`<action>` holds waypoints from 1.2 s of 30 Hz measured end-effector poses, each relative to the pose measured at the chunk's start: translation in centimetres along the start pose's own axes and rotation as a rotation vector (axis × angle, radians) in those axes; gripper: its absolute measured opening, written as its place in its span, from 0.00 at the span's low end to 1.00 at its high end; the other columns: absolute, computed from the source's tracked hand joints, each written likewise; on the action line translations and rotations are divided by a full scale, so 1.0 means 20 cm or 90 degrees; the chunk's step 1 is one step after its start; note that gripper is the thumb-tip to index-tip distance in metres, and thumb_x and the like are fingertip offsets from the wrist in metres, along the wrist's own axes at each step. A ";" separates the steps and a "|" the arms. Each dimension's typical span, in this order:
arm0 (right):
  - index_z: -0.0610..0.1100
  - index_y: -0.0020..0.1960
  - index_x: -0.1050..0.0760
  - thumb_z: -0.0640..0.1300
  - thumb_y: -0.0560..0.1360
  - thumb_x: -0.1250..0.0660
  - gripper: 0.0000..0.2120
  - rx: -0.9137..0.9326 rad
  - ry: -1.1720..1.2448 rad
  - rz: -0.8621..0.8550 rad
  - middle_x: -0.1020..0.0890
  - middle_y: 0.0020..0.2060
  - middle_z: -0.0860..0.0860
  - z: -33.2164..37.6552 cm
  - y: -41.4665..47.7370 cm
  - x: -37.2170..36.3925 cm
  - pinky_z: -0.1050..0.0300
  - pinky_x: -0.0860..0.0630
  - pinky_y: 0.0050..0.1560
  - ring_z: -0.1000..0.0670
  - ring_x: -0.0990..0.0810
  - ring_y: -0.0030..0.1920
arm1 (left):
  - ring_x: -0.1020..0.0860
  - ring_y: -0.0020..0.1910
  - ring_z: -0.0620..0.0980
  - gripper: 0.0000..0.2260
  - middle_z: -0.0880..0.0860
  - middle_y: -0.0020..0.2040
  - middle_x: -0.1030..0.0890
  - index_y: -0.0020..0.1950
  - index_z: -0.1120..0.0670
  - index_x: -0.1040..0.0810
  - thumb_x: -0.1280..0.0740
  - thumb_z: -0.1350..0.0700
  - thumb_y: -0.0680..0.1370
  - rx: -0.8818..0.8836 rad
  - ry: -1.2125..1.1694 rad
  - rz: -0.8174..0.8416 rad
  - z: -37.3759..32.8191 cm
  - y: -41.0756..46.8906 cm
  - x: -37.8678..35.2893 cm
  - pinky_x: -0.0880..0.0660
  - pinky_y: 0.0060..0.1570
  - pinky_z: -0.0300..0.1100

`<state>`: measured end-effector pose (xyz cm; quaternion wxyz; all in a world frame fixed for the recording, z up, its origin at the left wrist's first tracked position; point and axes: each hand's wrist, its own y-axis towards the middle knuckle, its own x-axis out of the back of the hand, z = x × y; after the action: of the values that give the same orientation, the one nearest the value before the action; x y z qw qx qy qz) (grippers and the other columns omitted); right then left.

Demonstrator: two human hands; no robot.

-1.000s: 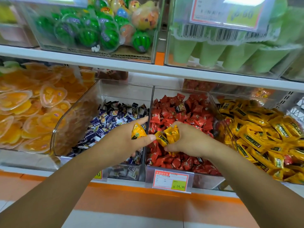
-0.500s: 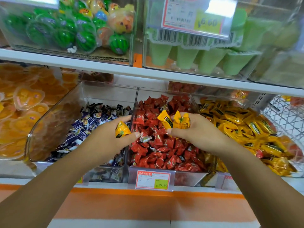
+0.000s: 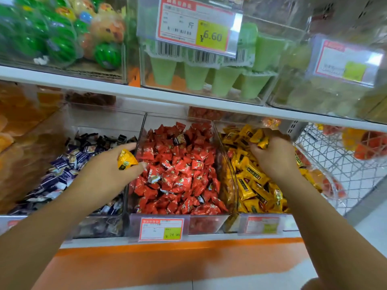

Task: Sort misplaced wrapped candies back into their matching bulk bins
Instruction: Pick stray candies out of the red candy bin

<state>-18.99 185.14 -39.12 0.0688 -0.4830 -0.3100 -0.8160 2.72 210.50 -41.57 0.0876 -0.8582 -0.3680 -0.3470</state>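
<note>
Three clear plastic bulk bins side by side on the lower shelf, open on top, thin upright walls touching: dark purple-and-white wrapped candies (image 3: 69, 164) at left, red wrapped candies (image 3: 180, 170) in the middle, yellow wrapped candies (image 3: 253, 185) at right. Overhead, the white shelf board (image 3: 188, 101), with a gap above the heaps that takes both hands. Right of the yellow bin, a white wire basket (image 3: 339, 164). On the front lip of the red bin, a red-and-yellow price tag (image 3: 161, 229). Left hand (image 3: 109, 174) above the dark-candy bin, just beside the clear dividing wall (image 3: 139, 130) shared with the red bin, forefinger stretched toward that wall, thumb tip reaching past it; pinching a single yellow-wrapped candy (image 3: 126, 160), held clear of the heap. Right hand (image 3: 274, 158) well apart from the left, over the back part of the yellow bin, back of the hand up, fingers curled round a small bunch of yellow-wrapped candies (image 3: 259, 140); touching the heap or just above it, cannot tell which. On the red heap near its back, one dark-wrapped stray candy (image 3: 180, 140).
</note>
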 end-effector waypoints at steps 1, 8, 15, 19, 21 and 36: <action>0.47 0.62 0.26 0.56 0.73 0.32 0.21 -0.015 0.013 0.021 0.18 0.50 0.44 -0.03 -0.01 0.00 0.47 0.23 0.50 0.41 0.22 0.47 | 0.31 0.25 0.41 0.25 0.44 0.35 0.25 0.71 0.42 0.31 0.32 0.44 0.75 0.000 0.007 0.000 -0.01 -0.01 0.00 0.38 0.27 0.36; 0.59 0.74 0.41 0.82 0.63 0.49 0.45 0.024 -0.072 0.215 0.34 0.73 0.51 -0.07 -0.03 0.00 0.37 0.42 0.71 0.42 0.37 0.72 | 0.29 0.31 0.41 0.26 0.43 0.40 0.25 0.72 0.43 0.32 0.32 0.43 0.75 0.002 0.005 0.007 0.00 0.00 0.00 0.36 0.32 0.37; 0.51 0.64 0.25 0.55 0.81 0.44 0.17 0.055 0.214 0.052 0.20 0.58 0.50 0.18 -0.09 0.11 0.58 0.33 0.53 0.50 0.25 0.55 | 0.30 0.25 0.41 0.28 0.45 0.32 0.26 0.74 0.42 0.35 0.33 0.43 0.75 0.007 0.003 0.046 0.01 -0.03 0.03 0.36 0.28 0.36; 0.53 0.57 0.20 0.48 0.80 0.38 0.10 0.219 0.168 0.178 0.21 0.51 0.62 0.41 -0.16 0.05 0.72 0.34 0.50 0.64 0.27 0.53 | 0.30 0.20 0.39 0.28 0.46 0.22 0.30 0.74 0.42 0.36 0.32 0.44 0.75 0.017 -0.022 0.084 0.03 -0.04 0.05 0.38 0.20 0.29; 0.55 0.55 0.19 0.46 0.79 0.36 0.09 0.292 0.141 0.298 0.21 0.51 0.63 0.53 -0.20 -0.05 0.76 0.35 0.51 0.65 0.26 0.52 | 0.30 0.22 0.42 0.28 0.45 0.22 0.28 0.74 0.40 0.37 0.32 0.42 0.75 0.013 -0.016 0.102 0.05 -0.04 0.06 0.37 0.21 0.29; 0.50 0.46 0.20 0.54 0.74 0.31 0.08 0.243 0.227 0.276 0.21 0.38 0.56 0.77 -0.12 -0.26 0.59 0.30 0.40 0.55 0.24 0.39 | 0.28 0.27 0.42 0.33 0.33 0.25 0.26 0.74 0.38 0.39 0.37 0.34 0.70 -0.008 0.022 0.198 0.12 -0.03 0.08 0.34 0.28 0.29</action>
<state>-5.79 194.94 -39.21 0.3829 -0.3657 -0.3302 -0.7814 4.37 212.84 -42.37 0.1415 -0.8991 -0.2271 -0.3464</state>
